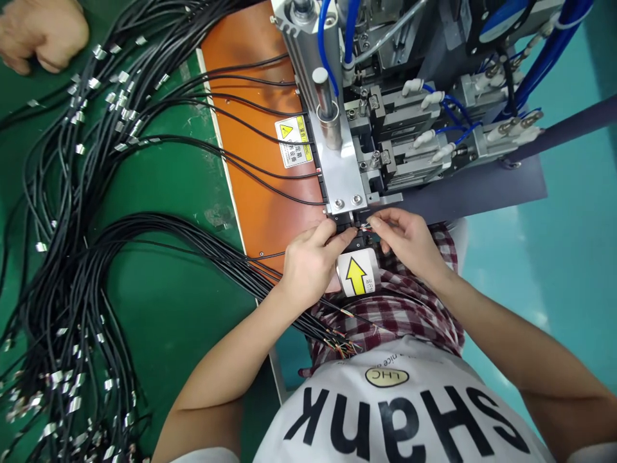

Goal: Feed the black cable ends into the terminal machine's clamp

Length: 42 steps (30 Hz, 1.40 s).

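Our left hand (311, 260) and right hand (409, 241) meet fingertip to fingertip, both closed in a pinch on one cable end (364, 226). The left grips its black jacket, and the right nips the bared coloured cores. That end sits at the black clamp slot (344, 222), right beyond our fingers and under the lower edge of the machine's aluminium plate (344, 173), where two screws show. There is almost no room ahead of the fingertips, as the plate and the pneumatic blocks close it off.

Just below the hands is one yellow arrow label (357, 275). Up and left of them is one warning sticker (294, 141). Left of the left hand lies the orange board (255, 193), crossed by at least six black cables running to the machine's side. The board's pale edge divides it from the green bench (168, 289), which is crowded with cable loops (72, 289) too many to count. Under the left wrist a bundle of stripped ends (337, 341) fans out. Right of the right forearm the teal floor (554, 270) is open. Far up-left, another person's hand (41, 32) rests closed.
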{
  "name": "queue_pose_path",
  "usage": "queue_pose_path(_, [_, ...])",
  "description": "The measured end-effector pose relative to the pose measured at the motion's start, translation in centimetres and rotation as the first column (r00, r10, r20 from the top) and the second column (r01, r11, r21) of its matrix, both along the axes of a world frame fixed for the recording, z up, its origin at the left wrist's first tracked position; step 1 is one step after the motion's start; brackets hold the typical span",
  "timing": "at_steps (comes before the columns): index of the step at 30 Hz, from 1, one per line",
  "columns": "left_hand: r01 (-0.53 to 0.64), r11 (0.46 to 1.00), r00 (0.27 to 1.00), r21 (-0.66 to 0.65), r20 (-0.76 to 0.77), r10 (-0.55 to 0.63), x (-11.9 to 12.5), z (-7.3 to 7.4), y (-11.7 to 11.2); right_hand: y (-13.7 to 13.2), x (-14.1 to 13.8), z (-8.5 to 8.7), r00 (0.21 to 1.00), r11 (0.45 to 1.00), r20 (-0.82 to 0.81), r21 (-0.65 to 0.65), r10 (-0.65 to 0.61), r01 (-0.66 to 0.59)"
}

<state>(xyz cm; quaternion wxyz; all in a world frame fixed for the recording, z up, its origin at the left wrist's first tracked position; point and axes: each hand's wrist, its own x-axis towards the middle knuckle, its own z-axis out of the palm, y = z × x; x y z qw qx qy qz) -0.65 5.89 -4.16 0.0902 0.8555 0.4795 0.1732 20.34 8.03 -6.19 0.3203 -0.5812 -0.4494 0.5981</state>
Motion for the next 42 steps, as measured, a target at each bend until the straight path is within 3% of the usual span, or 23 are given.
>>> queue_pose_path(5, [-0.002, 1.0, 1.0, -0.025, 0.0, 0.002, -0.1, 0.0, 0.0, -0.2, -0.8, -0.4, 0.995, 0.991, 0.072, 0.122, -0.062, 0.053])
queue_pose_path(10, [0.047, 0.999, 0.998, -0.018, -0.041, -0.047, -0.3, 0.1, 0.1, 0.3, -0.8, -1.3, 0.991, 0.995, -0.121, -0.092, -0.056, 0.045])
queue_pose_path(12, [0.056, 0.998, 0.997, -0.019, -0.043, -0.057, -0.3, 0.2, 0.1, 0.1, -0.5, -1.3, 0.986, 0.992, -0.156, -0.12, -0.059, 0.04])
queue_pose_path(14, [0.058, 0.998, 0.997, -0.027, -0.039, -0.059, -0.3, 0.3, 0.1, -0.5, -0.3, -1.0, 0.991, 0.996, -0.108, -0.058, -0.079, 0.073])
queue_pose_path(17, [0.063, 0.998, 0.997, -0.022, -0.036, -0.064, -0.3, 0.3, 0.1, -1.6, -0.2, -0.4, 0.991, 0.981, 0.049, 0.157, -0.123, 0.114])
queue_pose_path(19, [0.063, 0.998, 0.997, -0.019, -0.04, -0.064, -0.2, 0.3, 0.1, -2.1, -0.4, -0.2, 0.982, 0.951, 0.144, 0.3, -0.125, 0.077])
queue_pose_path(21, [0.057, 0.998, 0.997, -0.032, -0.041, -0.058, -0.2, 0.3, 0.1, -2.1, -0.5, -0.3, 0.978, 0.935, 0.186, 0.353, -0.098, 0.026])
queue_pose_path(25, [0.048, 0.998, 0.998, -0.037, -0.037, -0.049, 0.0, 0.3, 0.1, -1.2, -0.2, -1.0, 0.997, 0.985, 0.078, 0.172, 0.015, -0.028])
queue_pose_path(29, [0.046, 0.999, 0.999, -0.009, -0.013, -0.047, 0.0, 0.3, 0.2, -0.8, 0.6, -1.6, 0.998, 1.0, -0.059, 0.018, 0.021, -0.02])
queue_pose_path(34, [0.033, 0.999, 0.999, 0.008, 0.04, -0.033, 0.0, 0.1, 0.3, -0.8, 0.3, -1.6, 0.994, 0.999, -0.103, 0.024, -0.043, 0.046])
queue_pose_path(42, [0.028, 1.0, 0.999, -0.002, 0.047, -0.028, -0.1, 0.0, 0.2, 0.2, -0.4, -1.2, 0.99, 0.998, -0.137, -0.056, -0.031, 0.024])
